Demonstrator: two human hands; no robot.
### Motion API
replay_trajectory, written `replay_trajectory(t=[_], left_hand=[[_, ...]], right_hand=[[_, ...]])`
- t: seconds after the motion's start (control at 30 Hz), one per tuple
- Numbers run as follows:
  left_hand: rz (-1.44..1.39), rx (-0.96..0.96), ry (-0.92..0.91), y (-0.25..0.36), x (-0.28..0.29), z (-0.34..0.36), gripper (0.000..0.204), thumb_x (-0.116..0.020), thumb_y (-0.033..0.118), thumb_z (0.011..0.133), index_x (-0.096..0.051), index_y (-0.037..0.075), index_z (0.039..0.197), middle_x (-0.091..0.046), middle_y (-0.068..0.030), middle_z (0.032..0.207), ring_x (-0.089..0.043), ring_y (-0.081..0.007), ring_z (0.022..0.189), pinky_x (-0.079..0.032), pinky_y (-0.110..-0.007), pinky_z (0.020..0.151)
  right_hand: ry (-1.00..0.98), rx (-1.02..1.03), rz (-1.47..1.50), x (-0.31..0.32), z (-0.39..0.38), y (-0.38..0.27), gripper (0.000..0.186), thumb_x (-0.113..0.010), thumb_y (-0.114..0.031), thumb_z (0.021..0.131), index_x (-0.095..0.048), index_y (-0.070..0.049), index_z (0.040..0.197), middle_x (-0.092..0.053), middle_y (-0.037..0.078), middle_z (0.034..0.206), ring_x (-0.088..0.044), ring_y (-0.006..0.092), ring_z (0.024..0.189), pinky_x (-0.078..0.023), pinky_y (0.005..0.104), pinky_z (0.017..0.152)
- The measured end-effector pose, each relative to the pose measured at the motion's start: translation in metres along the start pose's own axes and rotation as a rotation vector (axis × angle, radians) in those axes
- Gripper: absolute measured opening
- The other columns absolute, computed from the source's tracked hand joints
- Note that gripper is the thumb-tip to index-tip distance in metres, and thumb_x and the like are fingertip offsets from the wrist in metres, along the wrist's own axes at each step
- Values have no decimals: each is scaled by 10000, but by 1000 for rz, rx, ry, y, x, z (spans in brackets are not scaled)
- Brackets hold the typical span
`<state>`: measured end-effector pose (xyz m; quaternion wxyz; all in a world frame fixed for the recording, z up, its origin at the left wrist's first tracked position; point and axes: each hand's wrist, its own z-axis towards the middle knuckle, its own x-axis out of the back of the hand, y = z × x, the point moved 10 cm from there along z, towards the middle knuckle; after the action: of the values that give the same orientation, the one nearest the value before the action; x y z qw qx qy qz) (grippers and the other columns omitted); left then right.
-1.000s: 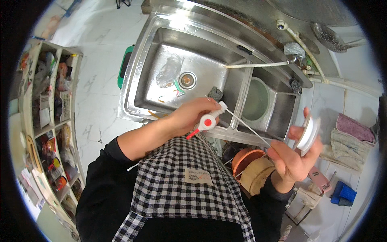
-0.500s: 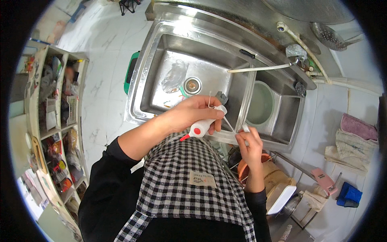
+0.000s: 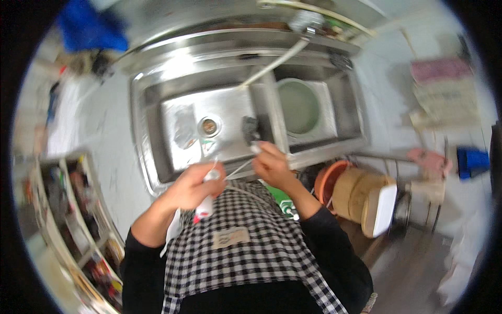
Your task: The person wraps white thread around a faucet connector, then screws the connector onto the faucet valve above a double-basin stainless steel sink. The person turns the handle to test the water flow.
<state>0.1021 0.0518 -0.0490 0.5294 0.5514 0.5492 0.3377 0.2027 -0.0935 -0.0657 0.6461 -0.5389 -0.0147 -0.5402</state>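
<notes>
My left hand (image 3: pixel 196 186) gripped white red-tipped tube (image 3: pixel 205 208) before apron (image 3: pixel 230 209), near sink (image 3: pixel 232 107). My right hand (image 3: pixel 274 165) pinched small white piece (image 3: pixel 255 147), too blurred to name. White cord (image 3: pixel 239 168) ran between; loose pinch could drop piece into sink, uneven pull could snag cord.

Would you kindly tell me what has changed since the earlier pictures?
The right hand has come in from the far right, toward the left hand; the view has turned. The left hand still holds the white, red-tipped tool, and the plastic bag still lies beside the drain.
</notes>
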Motion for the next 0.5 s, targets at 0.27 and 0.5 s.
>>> replay_trajectory(t=[0.27,0.5], left_hand=[[-75,-280,312,69,27,-49,32,-547,94,859,-537,70,841,-555,-78,612,-484,-134,511,-423,-322,525],[-189,-359,394,70,102,-23,200,-506,175,930,-406,99,774,-466,-59,531,-387,-139,438,-331,-280,482]], right_hand=[[325,-436,-108,40,-110,115,178,-631,-133,854,-562,-20,735,-538,133,769,-556,337,716,-447,424,640],[467,-625,-490,190,-218,109,166,-637,-117,906,-630,-19,772,-563,157,764,-587,354,683,-466,440,615]])
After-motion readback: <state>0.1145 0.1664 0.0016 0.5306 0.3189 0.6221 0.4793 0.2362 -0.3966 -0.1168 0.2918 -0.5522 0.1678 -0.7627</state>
